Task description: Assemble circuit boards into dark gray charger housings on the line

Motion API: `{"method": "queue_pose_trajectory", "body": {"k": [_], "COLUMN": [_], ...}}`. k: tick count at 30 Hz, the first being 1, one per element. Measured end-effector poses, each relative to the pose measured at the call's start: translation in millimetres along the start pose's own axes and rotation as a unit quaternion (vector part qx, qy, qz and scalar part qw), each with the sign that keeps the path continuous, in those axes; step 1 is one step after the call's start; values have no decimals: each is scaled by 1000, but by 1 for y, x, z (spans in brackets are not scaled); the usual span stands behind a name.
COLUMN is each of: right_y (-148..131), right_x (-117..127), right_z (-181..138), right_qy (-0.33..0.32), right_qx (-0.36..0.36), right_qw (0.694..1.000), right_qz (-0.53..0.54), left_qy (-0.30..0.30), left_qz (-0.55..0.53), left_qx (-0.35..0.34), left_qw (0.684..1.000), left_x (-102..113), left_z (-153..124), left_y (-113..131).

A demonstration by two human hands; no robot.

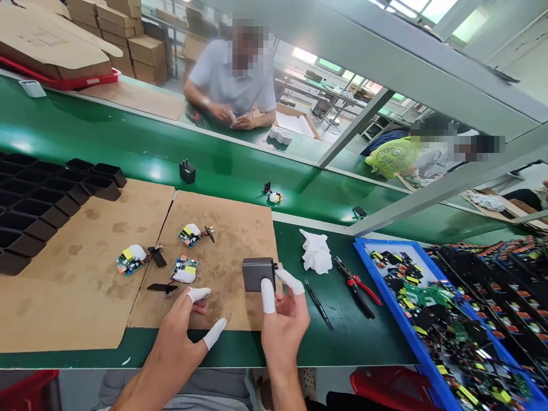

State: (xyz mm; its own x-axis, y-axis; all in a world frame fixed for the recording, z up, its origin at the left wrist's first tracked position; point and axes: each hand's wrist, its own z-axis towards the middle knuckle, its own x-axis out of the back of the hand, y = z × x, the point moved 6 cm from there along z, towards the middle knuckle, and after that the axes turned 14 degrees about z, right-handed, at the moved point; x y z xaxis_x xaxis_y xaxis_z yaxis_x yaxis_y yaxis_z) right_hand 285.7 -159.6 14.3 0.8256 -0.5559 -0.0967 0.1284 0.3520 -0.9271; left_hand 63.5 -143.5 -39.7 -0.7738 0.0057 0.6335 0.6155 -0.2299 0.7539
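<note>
My right hand [285, 311], with white finger cots on thumb and finger, grips a dark grey power adapter [258, 275] above the cardboard sheet. To its left, my left hand [188, 319] holds nothing; its thumb and fingers are spread, two of them in white cots. Just beyond the left fingers lies a small circuit board [185, 268] wired to a black plug plate [161, 288]. Two similar boards with plug plates rest close by, one circuit board [131, 260] to the left and another circuit board [190, 234] farther back.
Rows of black cases [38, 205] stand at left. At right are white tissue [315, 251], tweezers [319, 305], pliers [357, 285] and a blue tray [385, 302] of boards. A black adapter [187, 171] sits on the green belt [231, 182]. A co-worker [240, 80] sits opposite.
</note>
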Motion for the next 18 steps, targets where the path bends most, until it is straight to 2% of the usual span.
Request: {"method": "queue_pose_trajectory", "body": {"k": [2, 3, 5, 7, 9, 11, 12, 14, 18], "right_y": [-10, -8, 3, 12, 20, 31, 38, 49, 64], "right_x": [-1, -3, -4, -4, -1, 5, 7, 8, -1], "right_z": [1, 1, 0, 0, 2, 5, 7, 9, 12], "right_qy": [-79, -123, -177, -190, -163, -101, -62, 3, 69], "right_qx": [111, 129, 111, 80, 18, -88, -140, -214, -301], "right_qw": [981, 968, 955, 955, 974, 990, 988, 968, 913], "right_qz": [-135, -178, -211, -211, -153, -35, 30, 133, 266], "left_qy": [-2, 0, 7, 9, 4, -1, -1, 1, 6], "left_qz": [3, 5, 6, 5, 5, 11, 15, 24, 47], "left_qx": [-3, -4, -6, -6, -9, -14, -18, -30, -60], "left_qw": [1000, 1000, 1000, 1000, 1000, 1000, 1000, 999, 997], "left_x": [-1, -2, -2, -2, -2, -2, -2, -2, -2], "left_z": [0, 0, -1, -1, -1, -1, -1, -1, -3], "left_y": [0, 0, 0, 0, 0, 1, 1, 2, 0]}}
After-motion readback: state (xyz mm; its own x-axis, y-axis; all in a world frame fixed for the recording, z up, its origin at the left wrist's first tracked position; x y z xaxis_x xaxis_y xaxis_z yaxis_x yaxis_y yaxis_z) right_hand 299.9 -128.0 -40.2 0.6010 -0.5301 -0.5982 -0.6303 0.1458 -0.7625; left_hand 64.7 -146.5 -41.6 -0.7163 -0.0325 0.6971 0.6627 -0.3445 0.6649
